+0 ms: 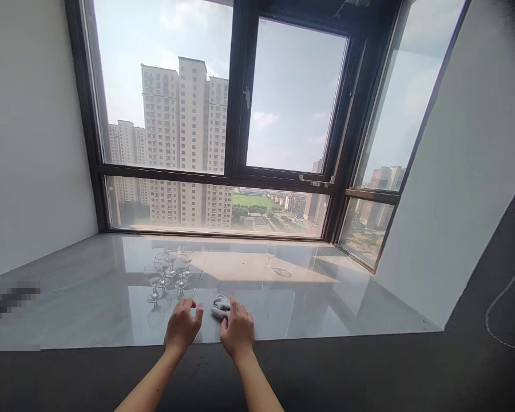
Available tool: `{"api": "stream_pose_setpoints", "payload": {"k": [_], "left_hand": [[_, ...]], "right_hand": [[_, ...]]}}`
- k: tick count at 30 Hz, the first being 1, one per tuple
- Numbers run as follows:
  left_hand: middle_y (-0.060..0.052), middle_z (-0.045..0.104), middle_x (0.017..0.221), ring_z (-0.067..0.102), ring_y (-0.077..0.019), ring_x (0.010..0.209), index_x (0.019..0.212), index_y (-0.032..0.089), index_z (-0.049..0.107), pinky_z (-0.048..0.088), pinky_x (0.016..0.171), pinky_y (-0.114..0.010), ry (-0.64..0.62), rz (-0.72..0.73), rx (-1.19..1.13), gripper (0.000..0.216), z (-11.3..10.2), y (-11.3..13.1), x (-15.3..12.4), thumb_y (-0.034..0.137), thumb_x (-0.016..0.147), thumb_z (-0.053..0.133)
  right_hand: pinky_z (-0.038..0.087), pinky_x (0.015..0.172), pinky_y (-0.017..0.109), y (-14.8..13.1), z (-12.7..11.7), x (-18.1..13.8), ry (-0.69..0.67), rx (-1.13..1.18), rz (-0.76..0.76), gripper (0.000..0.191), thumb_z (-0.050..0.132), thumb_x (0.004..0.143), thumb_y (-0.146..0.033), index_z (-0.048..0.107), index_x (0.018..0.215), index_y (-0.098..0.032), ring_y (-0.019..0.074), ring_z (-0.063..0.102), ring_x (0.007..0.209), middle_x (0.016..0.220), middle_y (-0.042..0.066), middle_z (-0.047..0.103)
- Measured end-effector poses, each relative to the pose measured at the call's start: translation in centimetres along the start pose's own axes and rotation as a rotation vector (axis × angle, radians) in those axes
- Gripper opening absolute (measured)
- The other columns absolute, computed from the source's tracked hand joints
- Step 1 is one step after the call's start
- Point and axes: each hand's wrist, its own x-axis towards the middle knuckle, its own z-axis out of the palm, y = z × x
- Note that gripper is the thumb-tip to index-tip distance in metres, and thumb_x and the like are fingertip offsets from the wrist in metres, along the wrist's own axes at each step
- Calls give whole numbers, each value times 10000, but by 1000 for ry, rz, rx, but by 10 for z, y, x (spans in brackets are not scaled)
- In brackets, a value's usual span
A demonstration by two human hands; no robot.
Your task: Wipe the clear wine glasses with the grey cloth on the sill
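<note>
My right hand point(239, 329) is at the front part of the glossy grey windowsill point(90, 320), its fingers closed on a crumpled grey-white cloth point(220, 307). To its left, my left hand point(183, 325) is held over the sill's front edge, fingers loosely bent and thumb apart, with nothing visible between them. Just beyond that hand stands a cluster of several clear stemmed glasses point(154, 292), upright and close together. Farther back and to the right, a single clear stemmed glass point(270, 257) stands alone in the sunlight.
A dark-framed window point(229, 180) rises behind the sill, with tall buildings outside. White walls point(30, 131) close in both sides. A blurred dark patch point(11, 300) lies at the sill's far left. A pale cord point(491, 320) hangs at the right.
</note>
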Motion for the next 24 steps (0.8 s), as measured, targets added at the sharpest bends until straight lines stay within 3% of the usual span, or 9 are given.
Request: {"api": "stream_pose_setpoints", "payload": {"k": [7, 17, 20, 24], "left_hand": [[-50, 566, 842, 569, -212, 751, 789, 220, 505, 412, 662, -310, -32, -7, -25, 248, 0, -1, 1, 409, 901, 390], [-55, 585, 886, 581, -200, 795, 809, 211, 557, 438, 712, -304, -18, -12, -39, 225, -7, 1, -2, 350, 888, 398], [-77, 598, 982, 585, -214, 858, 857, 210, 597, 444, 755, -324, 29, -108, 12, 226, -17, -7, 6, 330, 876, 406], [-140, 564, 1110, 547, -315, 997, 898, 208, 645, 439, 788, -416, 26, -318, 209, 265, -37, -27, 26, 364, 840, 437]], "right_hand": [[390, 960, 365, 1, 0, -2, 1, 1, -11, 539, 489, 836, -209, 419, 1370, -233, 227, 570, 1066, 1174, 89, 619], [383, 970, 357, 1, -2, -1, -19, -6, 20, 550, 516, 820, -217, 424, 1361, -191, 224, 572, 1078, 1174, 102, 626], [389, 955, 352, 2, 0, 0, -22, -4, 12, 545, 516, 830, -233, 426, 1366, -198, 221, 588, 1051, 1156, 99, 638], [376, 969, 348, 4, 2, -1, -3, -23, 16, 538, 517, 837, -228, 431, 1367, -218, 214, 592, 1062, 1182, 95, 635]]}}
